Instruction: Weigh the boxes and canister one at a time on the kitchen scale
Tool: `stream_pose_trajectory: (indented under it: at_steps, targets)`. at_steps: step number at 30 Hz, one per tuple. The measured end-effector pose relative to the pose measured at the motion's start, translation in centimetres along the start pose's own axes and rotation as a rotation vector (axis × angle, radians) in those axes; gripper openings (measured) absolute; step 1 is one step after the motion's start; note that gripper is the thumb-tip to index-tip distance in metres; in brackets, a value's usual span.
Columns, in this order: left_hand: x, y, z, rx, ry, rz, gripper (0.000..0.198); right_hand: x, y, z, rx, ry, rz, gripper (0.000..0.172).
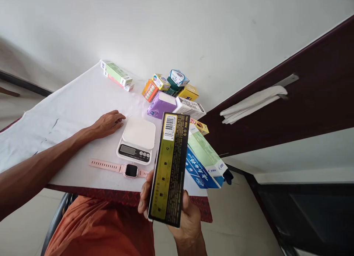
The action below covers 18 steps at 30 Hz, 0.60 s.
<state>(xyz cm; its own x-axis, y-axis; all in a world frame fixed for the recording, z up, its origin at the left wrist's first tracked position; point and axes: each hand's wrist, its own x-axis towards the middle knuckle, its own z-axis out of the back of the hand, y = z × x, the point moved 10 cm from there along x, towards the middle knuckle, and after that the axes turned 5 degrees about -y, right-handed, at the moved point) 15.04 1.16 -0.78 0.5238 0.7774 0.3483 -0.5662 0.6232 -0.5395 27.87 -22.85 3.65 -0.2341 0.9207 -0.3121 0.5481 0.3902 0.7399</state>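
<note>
My right hand [188, 221] grips a black and olive carton [171, 171] near its lower end, tilted up in front of me. The side turned to me carries a barcode and small print. On the white cloth, my left hand [109, 124] rests with its fingers loosely stretched out and nothing in it. Just right of those fingertips stands a white kitchen scale [139, 134] with nothing on its plate. A pink-strapped smartwatch [131, 171] lies in front of the scale, its right strap end running behind my right hand.
Several cartons, including a purple box [160, 105] and a white Super Meal box [190, 107], crowd the table's right side. Green [207, 153] and blue [199, 169] cartons lie by the right edge. Two slim boxes [117, 73] lie at the back left. A wall borders the table.
</note>
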Motion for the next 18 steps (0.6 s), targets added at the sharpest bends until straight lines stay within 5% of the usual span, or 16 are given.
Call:
stream_pose_trajectory:
  at_steps: [11,18]
  targets:
    - [0.1,0.3,-0.2,-0.013,0.008,0.028,0.039,-2.5,-2.0,-2.9,0.129,0.159,-0.151,0.066]
    - [0.1,0.3,-0.2,-0.026,0.003,0.030,0.039,-1.8,-1.7,-1.5,0.070,0.069,-0.060,0.069]
